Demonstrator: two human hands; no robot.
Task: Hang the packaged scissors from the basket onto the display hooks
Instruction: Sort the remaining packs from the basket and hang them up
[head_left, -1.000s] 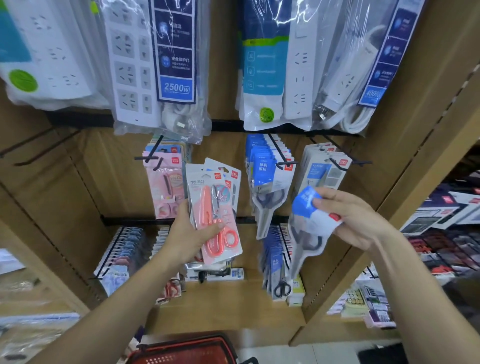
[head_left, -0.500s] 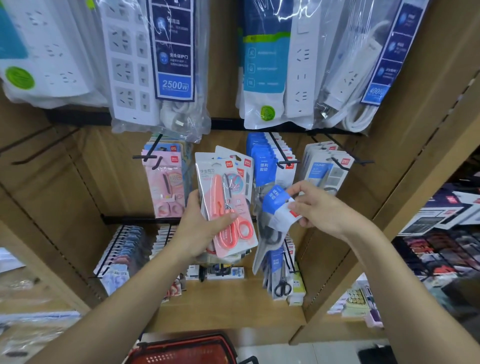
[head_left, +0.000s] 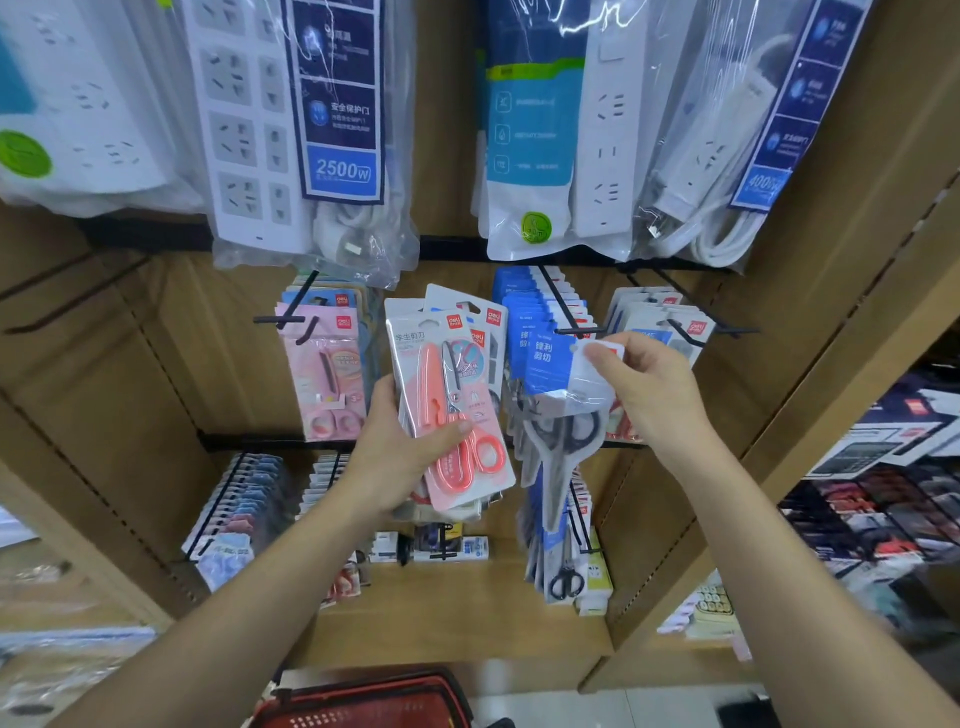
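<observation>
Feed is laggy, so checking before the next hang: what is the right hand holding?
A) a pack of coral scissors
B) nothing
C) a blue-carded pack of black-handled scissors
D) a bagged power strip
C: the right hand pinches the top of the blue-carded pack, black handles showing below; the coral scissors packs are in the left hand.

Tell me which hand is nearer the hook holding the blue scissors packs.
Right. The right hand pinches a blue scissors pack just below and right of the hook; the left hand is farther off to the lower left, gripping pink scissors packs.
</observation>
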